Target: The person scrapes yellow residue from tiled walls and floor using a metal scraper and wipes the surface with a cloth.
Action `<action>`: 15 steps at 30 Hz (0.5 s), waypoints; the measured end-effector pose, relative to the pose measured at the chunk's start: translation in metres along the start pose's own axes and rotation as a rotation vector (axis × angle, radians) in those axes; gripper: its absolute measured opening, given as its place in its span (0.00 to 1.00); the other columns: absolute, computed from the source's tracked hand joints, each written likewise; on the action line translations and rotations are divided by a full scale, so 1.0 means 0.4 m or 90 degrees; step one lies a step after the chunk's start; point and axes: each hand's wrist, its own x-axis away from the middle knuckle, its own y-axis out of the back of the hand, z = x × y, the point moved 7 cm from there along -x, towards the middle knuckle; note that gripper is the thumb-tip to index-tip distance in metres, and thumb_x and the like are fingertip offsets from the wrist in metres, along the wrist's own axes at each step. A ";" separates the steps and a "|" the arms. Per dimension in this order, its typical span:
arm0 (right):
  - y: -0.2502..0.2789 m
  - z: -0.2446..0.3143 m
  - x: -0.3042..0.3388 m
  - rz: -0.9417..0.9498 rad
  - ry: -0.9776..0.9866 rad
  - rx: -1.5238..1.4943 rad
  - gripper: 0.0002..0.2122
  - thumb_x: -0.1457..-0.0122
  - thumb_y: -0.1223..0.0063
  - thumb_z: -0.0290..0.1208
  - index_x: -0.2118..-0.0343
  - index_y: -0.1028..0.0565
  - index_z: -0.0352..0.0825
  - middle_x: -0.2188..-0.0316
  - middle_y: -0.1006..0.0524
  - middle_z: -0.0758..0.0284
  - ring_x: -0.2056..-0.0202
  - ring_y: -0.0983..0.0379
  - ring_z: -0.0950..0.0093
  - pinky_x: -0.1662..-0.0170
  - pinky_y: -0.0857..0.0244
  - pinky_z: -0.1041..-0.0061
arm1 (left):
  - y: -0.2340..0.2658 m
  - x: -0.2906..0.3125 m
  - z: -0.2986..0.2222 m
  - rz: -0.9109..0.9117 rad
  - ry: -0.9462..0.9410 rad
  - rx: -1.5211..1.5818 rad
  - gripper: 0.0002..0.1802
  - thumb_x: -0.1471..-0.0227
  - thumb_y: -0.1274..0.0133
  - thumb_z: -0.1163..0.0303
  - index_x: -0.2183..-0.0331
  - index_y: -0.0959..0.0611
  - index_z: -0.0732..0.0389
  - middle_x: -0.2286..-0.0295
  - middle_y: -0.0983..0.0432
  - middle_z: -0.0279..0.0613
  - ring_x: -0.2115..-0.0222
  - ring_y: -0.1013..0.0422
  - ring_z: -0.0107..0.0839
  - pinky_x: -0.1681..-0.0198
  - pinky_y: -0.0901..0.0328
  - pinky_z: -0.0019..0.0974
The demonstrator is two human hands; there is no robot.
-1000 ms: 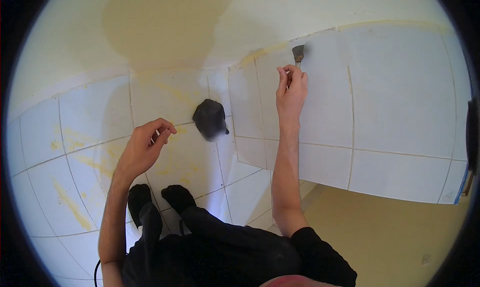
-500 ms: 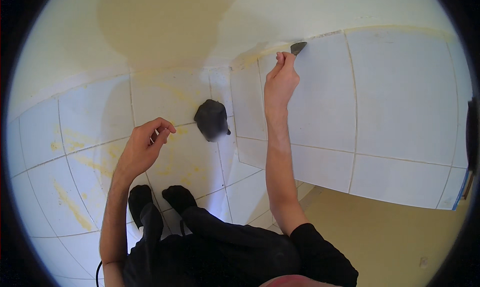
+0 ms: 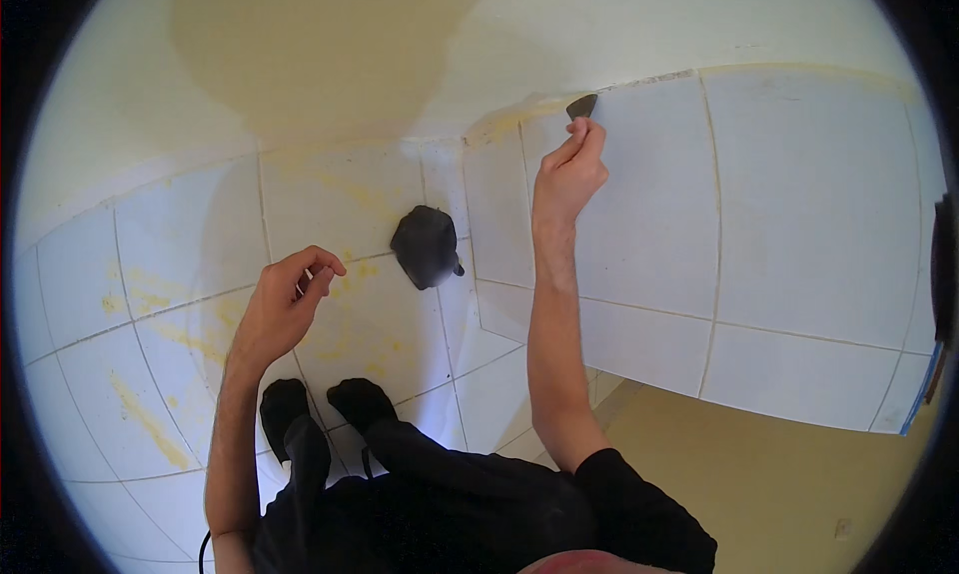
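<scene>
My right hand point(image 3: 571, 179) is closed around the handle of a small scraper point(image 3: 581, 106). The scraper's dark, flared blade touches or nearly touches the seam where the white tiled ledge point(image 3: 639, 204) meets the cream wall point(image 3: 619, 24). Yellowish residue point(image 3: 499, 124) runs along that seam, left of the blade; the handle is mostly hidden in my fingers. My left hand point(image 3: 285, 304) hangs above the tiled floor with nothing in it, its fingers loosely curled and the thumb a little apart.
A dark, crumpled bundle point(image 3: 427, 247) lies on the floor tiles near the corner. Yellow stains point(image 3: 150, 424) mark the floor point(image 3: 90, 394). My feet in black socks point(image 3: 362, 402) stand close to the ledge's left side. A dark-edged object point(image 3: 944, 274) stands at the far right.
The scraper has shifted slightly left along the seam and its blade has turned more upward. My left hand has hardly moved. The view has tilted a little.
</scene>
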 end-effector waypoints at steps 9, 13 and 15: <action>0.003 -0.033 0.017 0.025 -0.007 -0.006 0.03 0.34 0.55 0.21 0.61 0.29 0.30 0.72 0.20 0.55 0.73 0.20 0.58 0.72 0.29 0.67 | -0.006 0.002 -0.012 -0.006 -0.015 -0.002 0.07 0.39 0.51 0.73 0.64 0.19 0.63 0.80 0.30 0.36 0.80 0.38 0.22 0.75 0.41 0.31; -0.024 -0.019 0.010 -0.023 0.055 -0.009 0.05 0.32 0.55 0.23 0.62 0.27 0.30 0.75 0.21 0.60 0.80 0.25 0.68 0.75 0.34 0.73 | -0.029 0.002 -0.022 0.023 -0.001 -0.013 0.07 0.38 0.52 0.72 0.63 0.18 0.61 0.80 0.32 0.31 0.77 0.39 0.19 0.74 0.44 0.28; 0.005 -0.017 0.025 -0.028 0.036 -0.027 0.05 0.32 0.56 0.24 0.62 0.28 0.30 0.76 0.22 0.61 0.80 0.28 0.72 0.75 0.35 0.74 | -0.038 0.007 -0.026 0.032 -0.003 -0.025 0.07 0.38 0.51 0.72 0.63 0.18 0.61 0.80 0.32 0.31 0.77 0.39 0.19 0.74 0.44 0.28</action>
